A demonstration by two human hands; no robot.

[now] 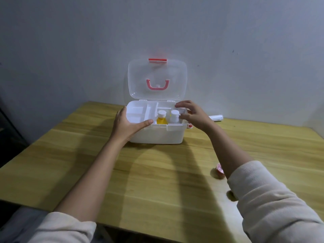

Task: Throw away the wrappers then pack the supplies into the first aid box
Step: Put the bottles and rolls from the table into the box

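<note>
White plastic first aid box [157, 134] on wooden table [157, 172]; yellow-liquid bottle [161, 118] left of white bottle [174, 116] inside; white roll [216, 118] behind-right.

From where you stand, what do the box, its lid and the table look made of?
Box: opaque white plastic, smooth, with moulded rounded corners.
Lid: translucent plastic, slightly glossy. The pink handle shows through it.
Table: wood or a wood-look laminate with a matte finish. It has streaky yellow-brown grain, but I cannot tell which of the two it is.
</note>
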